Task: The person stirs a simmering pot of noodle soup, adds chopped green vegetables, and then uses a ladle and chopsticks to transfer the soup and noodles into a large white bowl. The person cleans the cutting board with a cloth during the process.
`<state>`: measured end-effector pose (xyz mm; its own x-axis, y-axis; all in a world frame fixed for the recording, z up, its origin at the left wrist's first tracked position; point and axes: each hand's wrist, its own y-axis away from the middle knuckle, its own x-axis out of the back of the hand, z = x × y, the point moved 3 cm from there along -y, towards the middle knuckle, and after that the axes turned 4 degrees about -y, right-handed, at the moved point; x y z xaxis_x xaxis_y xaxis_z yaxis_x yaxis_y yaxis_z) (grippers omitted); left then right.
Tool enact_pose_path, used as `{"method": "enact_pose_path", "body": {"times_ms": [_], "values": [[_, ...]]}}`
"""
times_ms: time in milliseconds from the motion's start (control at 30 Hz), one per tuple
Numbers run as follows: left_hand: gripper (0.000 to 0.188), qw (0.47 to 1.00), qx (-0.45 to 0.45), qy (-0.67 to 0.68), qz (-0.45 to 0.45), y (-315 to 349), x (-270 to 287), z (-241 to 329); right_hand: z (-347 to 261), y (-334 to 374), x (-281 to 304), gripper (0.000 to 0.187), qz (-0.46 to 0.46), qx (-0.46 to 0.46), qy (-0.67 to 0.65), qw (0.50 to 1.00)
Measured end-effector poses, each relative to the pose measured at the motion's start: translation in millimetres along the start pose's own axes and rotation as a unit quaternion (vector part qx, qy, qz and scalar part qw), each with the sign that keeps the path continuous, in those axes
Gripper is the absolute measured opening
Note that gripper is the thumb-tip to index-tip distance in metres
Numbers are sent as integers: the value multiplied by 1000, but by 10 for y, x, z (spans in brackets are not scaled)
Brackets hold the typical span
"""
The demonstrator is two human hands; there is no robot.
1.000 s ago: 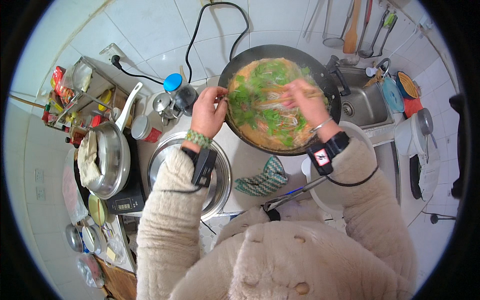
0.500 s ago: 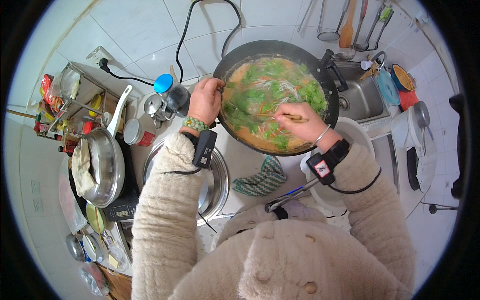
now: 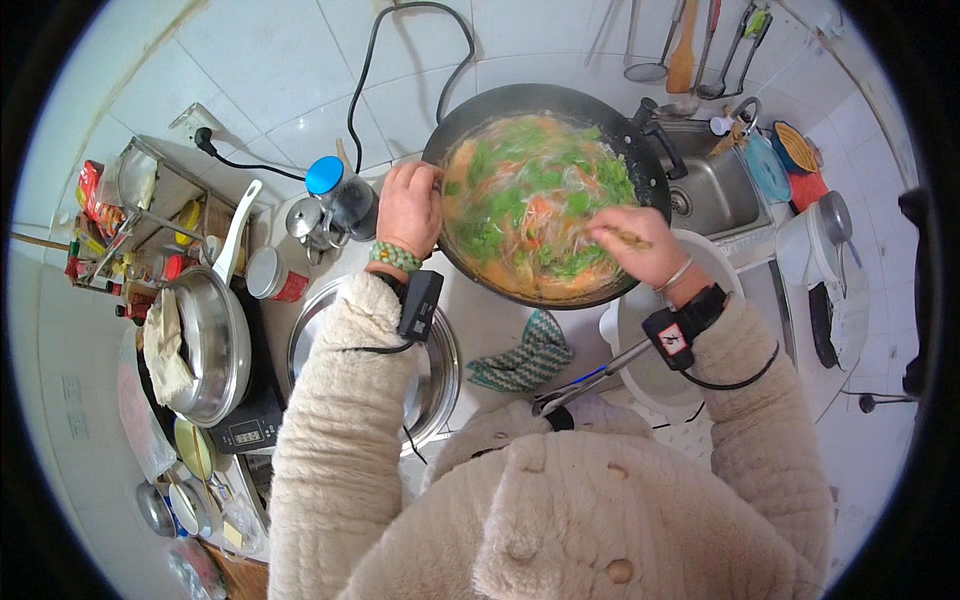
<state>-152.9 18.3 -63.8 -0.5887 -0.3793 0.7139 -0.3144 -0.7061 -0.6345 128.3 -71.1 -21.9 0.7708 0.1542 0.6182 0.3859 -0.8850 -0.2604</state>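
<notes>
A large dark wok (image 3: 650, 195) holds an orange-brown soup (image 3: 485, 270) with green leaves, pale strands and orange shreds, with steam over it. My left hand (image 3: 408, 210) is closed on the wok's left edge; the grip point is partly hidden by the fingers. Inside the right part of the wok, my right hand (image 3: 640, 248) is closed around wooden chopsticks (image 3: 628, 238), whose tips are lost in the food and blur. A green-and-white knitted cloth (image 3: 525, 355) lies on the counter just below the wok.
Left are a steel pan (image 3: 225, 340) on a black cooker, a jar with a blue lid (image 3: 348, 195) and a spice rack (image 3: 160, 215). A steel basin (image 3: 445, 385) and white tub (image 3: 655, 375) stand nearer. The sink (image 3: 720, 185) is right; utensils (image 3: 685, 50) hang behind.
My right hand has moved right with the chopsticks, from the wok's middle toward its right side. The leaves and strands have swirled into a new arrangement. My left hand stays at the wok's edge.
</notes>
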Motion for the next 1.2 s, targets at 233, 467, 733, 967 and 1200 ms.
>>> {"method": "enact_pose_path", "body": {"times_ms": [233,467,733,967,1200], "values": [[19,1000,16,8,2,13,-16,-17,431,402,681,17,210,-191,-47,958],[19,999,28,14,13,14,-6,-18,728,97,111,22,261,-259,-334,868],[20,999,35,18,0,21,-5,-31,359,-731,-532,18,172,-152,-381,896],[19,999,34,20,4,7,8,-24,479,-700,-218,14,114,-166,26,979],[18,999,35,17,-8,2,10,-8,409,-470,-375,13,-71,-121,-24,990]]}}
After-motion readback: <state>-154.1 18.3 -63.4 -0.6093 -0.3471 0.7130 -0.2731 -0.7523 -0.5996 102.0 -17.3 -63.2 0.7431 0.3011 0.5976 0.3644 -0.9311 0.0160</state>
